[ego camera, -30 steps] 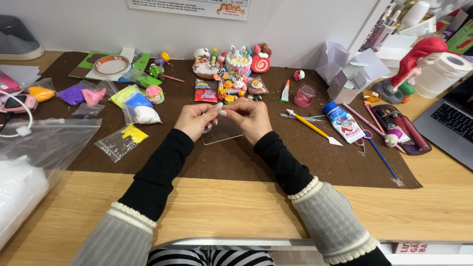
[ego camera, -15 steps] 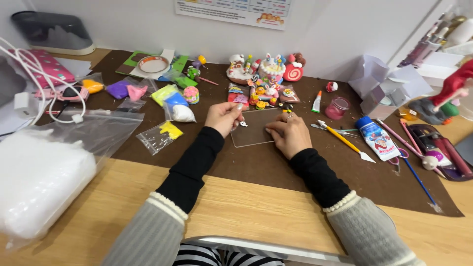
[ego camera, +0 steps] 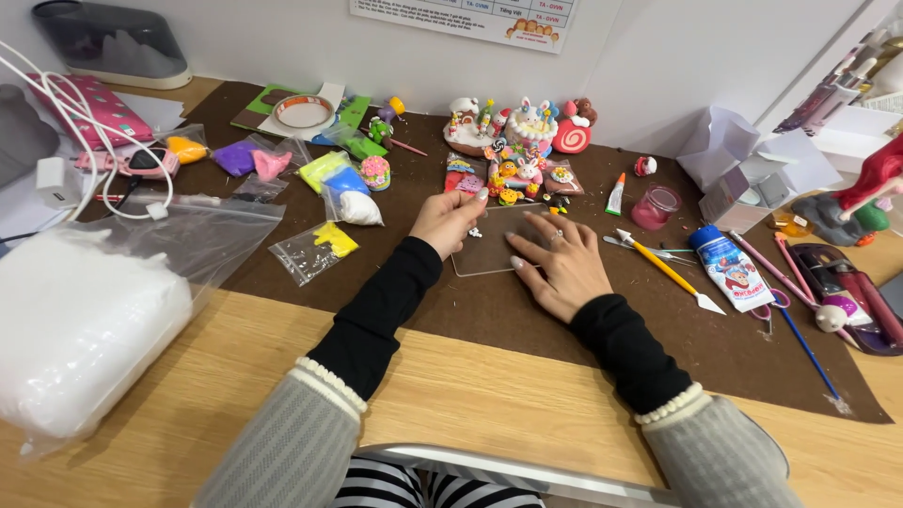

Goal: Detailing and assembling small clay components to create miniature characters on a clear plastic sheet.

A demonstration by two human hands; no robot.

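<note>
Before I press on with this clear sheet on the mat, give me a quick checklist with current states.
1. Clear plastic sheet flat on the brown mat: ok.
2. Right hand spread flat, pinning the sheet: ok.
3. Left hand at the sheet's left edge, fingers curled: ok.
4. Something pinched in the left hand: cannot tell.
5. Yellow-handled tool apart from the sheet: ok.
6. Clay figures crowd the far edge: not ok.

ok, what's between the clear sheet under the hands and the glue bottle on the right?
In the head view, a yellow-handled sculpting tool lies diagonally on the brown mat between the clear sheet and the glue bottle, with a thin metal tool beside it.
</note>
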